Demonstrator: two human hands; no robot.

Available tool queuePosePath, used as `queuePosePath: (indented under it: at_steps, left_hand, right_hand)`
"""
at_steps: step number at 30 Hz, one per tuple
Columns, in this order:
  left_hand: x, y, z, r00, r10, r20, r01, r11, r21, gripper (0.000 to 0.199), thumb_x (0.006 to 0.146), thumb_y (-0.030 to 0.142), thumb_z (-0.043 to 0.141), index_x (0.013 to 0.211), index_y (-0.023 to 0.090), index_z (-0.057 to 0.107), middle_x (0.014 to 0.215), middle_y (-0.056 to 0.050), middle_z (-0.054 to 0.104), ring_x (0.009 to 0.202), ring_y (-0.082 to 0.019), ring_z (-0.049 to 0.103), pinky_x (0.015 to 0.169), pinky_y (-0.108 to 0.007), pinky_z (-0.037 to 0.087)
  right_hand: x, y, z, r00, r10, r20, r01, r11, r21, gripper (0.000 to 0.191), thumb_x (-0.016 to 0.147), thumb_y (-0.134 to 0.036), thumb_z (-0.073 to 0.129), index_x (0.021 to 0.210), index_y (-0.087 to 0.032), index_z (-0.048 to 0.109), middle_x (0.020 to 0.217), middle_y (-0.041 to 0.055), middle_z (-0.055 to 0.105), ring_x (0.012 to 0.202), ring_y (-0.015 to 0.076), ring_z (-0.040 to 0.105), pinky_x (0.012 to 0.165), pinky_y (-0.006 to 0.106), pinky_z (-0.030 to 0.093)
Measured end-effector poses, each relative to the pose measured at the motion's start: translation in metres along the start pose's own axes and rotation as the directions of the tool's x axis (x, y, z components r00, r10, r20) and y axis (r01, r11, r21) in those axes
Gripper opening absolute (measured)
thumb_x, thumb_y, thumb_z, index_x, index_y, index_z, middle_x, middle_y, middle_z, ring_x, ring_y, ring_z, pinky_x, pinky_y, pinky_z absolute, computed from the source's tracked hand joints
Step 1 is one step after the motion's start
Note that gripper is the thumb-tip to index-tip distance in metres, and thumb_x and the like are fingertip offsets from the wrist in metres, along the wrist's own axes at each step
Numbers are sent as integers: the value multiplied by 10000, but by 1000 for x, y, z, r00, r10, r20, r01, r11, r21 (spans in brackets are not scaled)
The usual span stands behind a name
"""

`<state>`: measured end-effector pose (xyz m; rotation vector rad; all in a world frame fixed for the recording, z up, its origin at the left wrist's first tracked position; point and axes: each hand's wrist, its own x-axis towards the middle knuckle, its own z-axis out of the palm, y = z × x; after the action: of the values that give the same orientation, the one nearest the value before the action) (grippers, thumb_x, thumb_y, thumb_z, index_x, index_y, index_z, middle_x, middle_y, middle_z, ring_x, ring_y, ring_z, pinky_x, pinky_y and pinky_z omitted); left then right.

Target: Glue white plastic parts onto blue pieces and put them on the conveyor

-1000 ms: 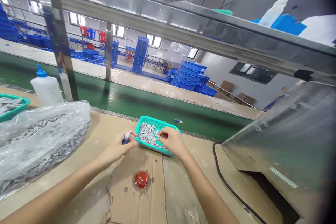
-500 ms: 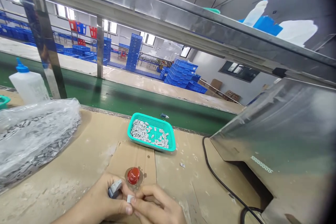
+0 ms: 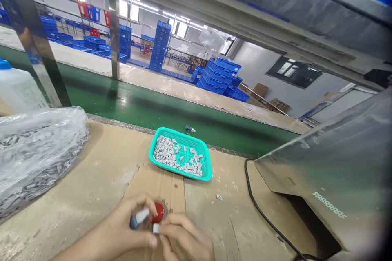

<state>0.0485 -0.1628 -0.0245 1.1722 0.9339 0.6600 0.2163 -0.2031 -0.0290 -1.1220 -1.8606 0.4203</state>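
Note:
My left hand [image 3: 118, 228] holds a dark blue and light grey plastic part [image 3: 139, 218] in the crook of the hand, its thumb and forefinger spread apart. In the pinched fingertips of my right hand [image 3: 188, 236] is a small light grey plastic piece [image 3: 156, 228], close to the left thumb tip. Just beyond the hands stands a small red cup-like object [image 3: 159, 211] on a wet patch of cardboard, partly hidden by the fingers. Farther off, a turquoise basket [image 3: 209, 167] contains many small light grey pieces.
A clear plastic bag [image 3: 45, 130] of grey parts lies left, before a white bottle [image 3: 20, 89]. One loose grey piece [image 3: 219, 197] rests on the cardboard. A blue-and-white part [image 3: 190, 129] is on the green belt [image 3: 134, 106]. A black cable [image 3: 254, 200] runs beside the metal housing [image 3: 337, 159] at right.
The left thumb and forefinger have parted from the small grey piece, which stays in my right fingertips. The view has tilted down, and the metal beam now sits higher in it.

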Motion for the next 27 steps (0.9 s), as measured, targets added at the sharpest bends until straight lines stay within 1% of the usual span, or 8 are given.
queuePosePath:
  at_steps: [1, 3, 5, 8, 10, 13, 20, 27]
  left_hand:
    - [0, 1, -5, 988, 70, -137, -65, 997, 41, 304, 569, 242, 690, 818, 181, 526, 670, 51, 483, 601, -88, 402, 546, -188, 288]
    - [1, 4, -16, 899, 157, -408, -142, 988, 68, 354, 628, 249, 635, 951, 232, 491, 722, 48, 458, 674, -100, 419, 603, -183, 316]
    - [2, 7, -28, 855, 94, -510, -145, 988, -61, 409, 626, 250, 620, 1009, 259, 474, 747, 43, 447, 751, -112, 433, 655, -177, 336]
    - [5, 8, -42, 918, -56, -393, -69, 952, -298, 407, 607, 234, 647, 993, 261, 521, 823, 32, 483, 838, -111, 447, 717, -166, 350]
    - [5, 9, -47, 956, -86, -282, -22, 934, -358, 355, 604, 228, 682, 940, 246, 567, 844, 30, 501, 822, -99, 461, 721, -159, 359]
    - [5, 10, -49, 974, -113, -198, 21, 910, -414, 306, 580, 238, 729, 860, 222, 606, 793, 27, 527, 751, -93, 506, 714, -178, 393]
    - [7, 9, -49, 973, -117, -199, 32, 922, -387, 357, 591, 316, 729, 909, 190, 625, 852, -19, 621, 852, -145, 563, 798, -232, 414]
    - [7, 10, -43, 970, -99, -221, -21, 875, -483, 296, 710, 280, 626, 990, 185, 603, 1139, -48, 571, 1088, -195, 492, 926, -264, 400]
  right_hand:
    - [3, 3, -3, 999, 43, 10, -43, 999, 10, 229, 712, -40, 518, 799, -221, 629, 751, 33, 617, 672, 132, 595, 612, 210, 501]
    - [10, 11, -10, 990, 143, 17, -143, 990, 9, 173, 728, -68, 523, 780, -197, 627, 743, 44, 613, 670, 143, 593, 613, 225, 498]
    - [14, 18, -14, 976, 215, 30, -215, 977, 5, 130, 736, -95, 535, 763, -181, 629, 730, 48, 605, 627, 138, 584, 559, 214, 488]
    - [14, 25, -11, 974, 204, 95, -206, 979, 6, 131, 751, -104, 520, 761, -175, 629, 737, 53, 590, 612, 130, 571, 520, 203, 465]
    - [11, 26, -7, 974, 180, 134, -181, 983, -6, 144, 762, -102, 503, 774, -174, 628, 747, 57, 583, 613, 128, 564, 515, 204, 454]
    - [7, 25, -2, 975, 161, 155, -161, 987, -15, 144, 773, -108, 494, 793, -169, 623, 755, 62, 578, 618, 127, 561, 525, 203, 454]
    - [9, 22, -2, 972, 159, 171, -154, 987, -42, 148, 783, -105, 482, 805, -162, 617, 765, 66, 574, 667, 133, 568, 569, 205, 465]
    - [15, 16, -5, 970, 186, 159, -178, 982, -59, 143, 780, -111, 490, 795, -173, 618, 771, 60, 575, 656, 133, 562, 575, 223, 464]
